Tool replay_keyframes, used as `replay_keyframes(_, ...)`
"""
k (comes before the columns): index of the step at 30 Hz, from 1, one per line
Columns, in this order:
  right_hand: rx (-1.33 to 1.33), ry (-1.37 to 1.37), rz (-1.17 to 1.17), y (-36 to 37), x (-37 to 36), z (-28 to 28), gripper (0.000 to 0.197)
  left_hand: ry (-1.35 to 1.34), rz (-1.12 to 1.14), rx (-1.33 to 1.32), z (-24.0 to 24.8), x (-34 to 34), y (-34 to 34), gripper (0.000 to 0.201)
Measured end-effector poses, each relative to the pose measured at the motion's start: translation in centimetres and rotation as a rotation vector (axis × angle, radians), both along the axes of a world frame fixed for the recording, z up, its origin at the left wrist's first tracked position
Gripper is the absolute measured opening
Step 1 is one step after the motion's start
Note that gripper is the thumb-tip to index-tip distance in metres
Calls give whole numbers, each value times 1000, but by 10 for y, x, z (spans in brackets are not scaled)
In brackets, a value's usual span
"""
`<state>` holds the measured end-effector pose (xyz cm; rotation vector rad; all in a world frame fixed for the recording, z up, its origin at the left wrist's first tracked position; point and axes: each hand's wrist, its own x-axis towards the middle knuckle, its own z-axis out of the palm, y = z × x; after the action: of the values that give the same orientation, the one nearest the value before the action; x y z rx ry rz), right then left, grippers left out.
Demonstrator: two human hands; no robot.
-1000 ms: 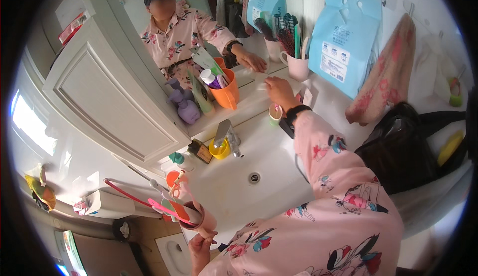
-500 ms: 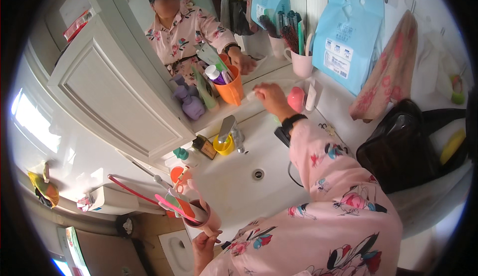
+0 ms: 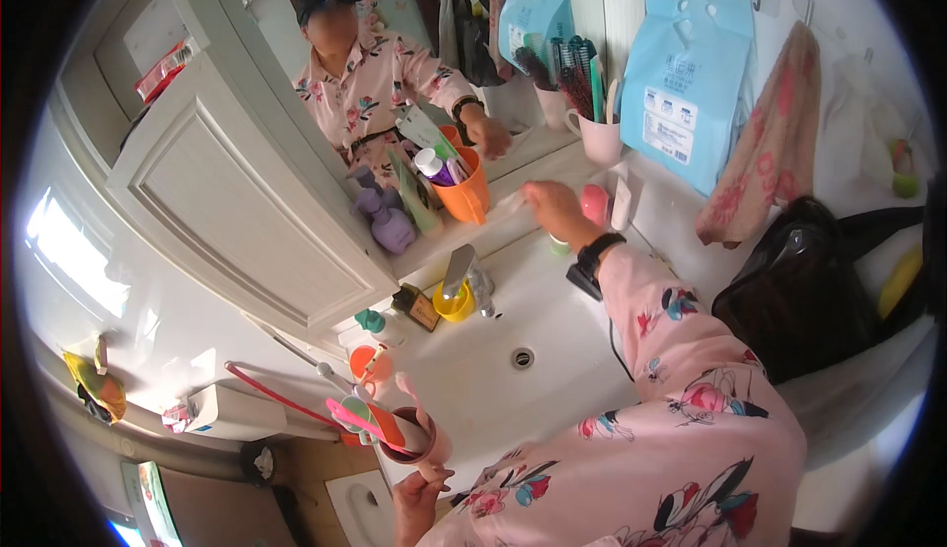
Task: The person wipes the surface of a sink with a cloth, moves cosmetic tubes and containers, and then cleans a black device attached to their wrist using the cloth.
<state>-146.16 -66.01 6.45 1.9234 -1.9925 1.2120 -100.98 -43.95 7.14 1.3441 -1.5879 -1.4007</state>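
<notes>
A dark red cup [image 3: 406, 438] sits at the near left corner of the sink [image 3: 552, 330], standing up with its open top a bit to the left. Pink and orange brushes [image 3: 367, 419] stick out of it, up and left. The left hand [image 3: 426, 468] wraps around the cup from below — a closed grip. The right hand [image 3: 554, 210] is far away, reaching to the shelf [image 3: 513, 197] beside a pink bottle [image 3: 595, 204] — I cannot tell its grip.

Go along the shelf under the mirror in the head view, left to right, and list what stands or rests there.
Purple bottle → orange cup with tubes in it → right hand → pink egg-shaped thing → white tube. Behind these, further right, a pink mug of brushes.
</notes>
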Motion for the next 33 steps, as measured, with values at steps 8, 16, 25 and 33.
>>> replay_keyframes(8, -182, -20, 147, 9, 10, -3, 15, 25, -193, -23, 9, -19, -20, 14)
replay_keyframes(16, 504, -1375, 74, 139, 29, -82, 20, 30, -429, -114, 33, -68, -55, 15)
replay_keyframes(25, 326, -1729, 69, 238, 23, -130, 29, 249, -717, -228, 61, -203, -120, 18)
replay_keyframes(33, 277, -1742, 33, 279, 11, -143, 25, 200, -584, -320, 66, -308, -206, 19)
